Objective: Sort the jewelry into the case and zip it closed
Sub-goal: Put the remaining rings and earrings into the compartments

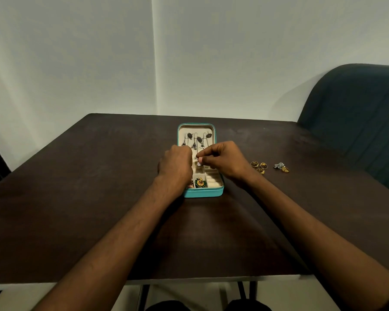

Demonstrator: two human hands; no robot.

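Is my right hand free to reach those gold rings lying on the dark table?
Probably yes for the path: nothing lies between the right hand and the gold rings on the dark table. But it is pinching a small silver piece over the teal jewelry case.

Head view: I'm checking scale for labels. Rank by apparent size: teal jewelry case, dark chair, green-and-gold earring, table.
1. table
2. dark chair, partly cropped by the frame
3. teal jewelry case, partly hidden by both hands
4. green-and-gold earring
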